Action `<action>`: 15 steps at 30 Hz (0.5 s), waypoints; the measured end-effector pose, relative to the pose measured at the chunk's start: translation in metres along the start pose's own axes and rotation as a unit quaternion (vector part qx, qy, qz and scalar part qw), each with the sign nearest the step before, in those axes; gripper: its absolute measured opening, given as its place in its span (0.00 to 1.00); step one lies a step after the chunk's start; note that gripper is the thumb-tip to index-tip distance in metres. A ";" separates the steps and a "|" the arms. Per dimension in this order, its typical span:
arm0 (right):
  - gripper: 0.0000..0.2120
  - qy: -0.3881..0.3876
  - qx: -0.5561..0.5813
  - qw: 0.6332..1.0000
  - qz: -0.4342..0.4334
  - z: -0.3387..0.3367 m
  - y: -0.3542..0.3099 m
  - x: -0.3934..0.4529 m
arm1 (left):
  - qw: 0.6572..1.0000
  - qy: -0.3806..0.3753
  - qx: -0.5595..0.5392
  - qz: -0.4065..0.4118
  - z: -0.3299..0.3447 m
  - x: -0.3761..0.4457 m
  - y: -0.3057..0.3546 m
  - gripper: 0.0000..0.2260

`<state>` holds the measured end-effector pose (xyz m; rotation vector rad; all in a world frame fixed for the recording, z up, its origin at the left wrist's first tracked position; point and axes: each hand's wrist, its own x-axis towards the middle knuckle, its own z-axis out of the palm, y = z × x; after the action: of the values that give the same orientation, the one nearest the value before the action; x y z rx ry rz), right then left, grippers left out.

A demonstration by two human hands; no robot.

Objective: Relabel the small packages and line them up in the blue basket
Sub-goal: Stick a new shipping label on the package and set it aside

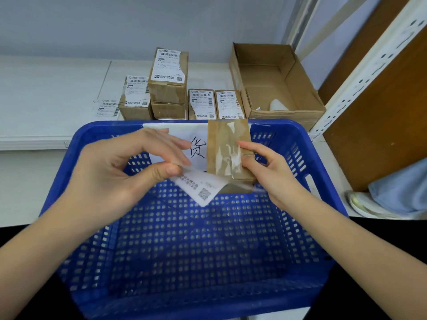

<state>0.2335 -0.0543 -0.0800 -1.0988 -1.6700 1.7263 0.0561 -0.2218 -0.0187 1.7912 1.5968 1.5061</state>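
Hands over blue perforated plastic basket [300, 144]: your right hand [270, 172] grips small brown taped cardboard package [227, 148]; your left hand [120, 167] pinches white printed label [198, 188], half-peeled, at package's near-left edge.

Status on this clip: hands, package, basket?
Left hand pinches label; right hand grips package. Blue basket holds no packages. Nothing blocking.

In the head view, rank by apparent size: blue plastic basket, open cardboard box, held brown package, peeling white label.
1. Blue plastic basket
2. Open cardboard box, though farther away
3. Held brown package
4. Peeling white label
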 end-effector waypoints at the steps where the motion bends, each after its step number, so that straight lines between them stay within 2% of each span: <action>1: 0.14 0.005 0.004 1.000 -0.002 -0.001 0.000 0.000 | 1.000 0.007 -0.004 -0.016 -0.003 0.001 0.000 0.04; 3: 0.13 0.003 0.003 1.000 -0.010 -0.002 0.001 -0.001 | 0.996 0.026 -0.033 -0.085 -0.006 0.004 -0.003 0.05; 5: 0.13 -0.011 0.002 1.000 -0.018 0.000 0.000 -0.002 | 0.975 0.051 -0.120 -0.180 -0.007 0.005 -0.005 0.11; 7: 0.14 -0.017 0.008 0.999 -0.030 0.003 0.000 -0.004 | 0.938 0.049 -0.215 -0.266 -0.004 0.006 -0.009 0.11; 10: 0.14 -0.021 0.023 0.999 -0.043 0.008 0.002 -0.006 | 0.886 0.043 -0.273 -0.373 0.004 0.008 -0.012 0.06; 13: 0.14 -0.040 0.030 0.997 -0.061 0.012 0.005 -0.009 | 0.826 0.042 -0.320 -0.462 0.011 0.009 -0.018 0.13; 15: 0.15 -0.052 0.028 0.996 -0.070 0.015 0.006 -0.012 | 0.807 0.037 -0.330 -0.489 0.013 0.010 -0.021 0.16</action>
<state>0.2287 -0.0733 -0.0842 -0.8578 -1.7074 1.7545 0.0544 -0.2009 -0.0352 0.3796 1.3804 1.3057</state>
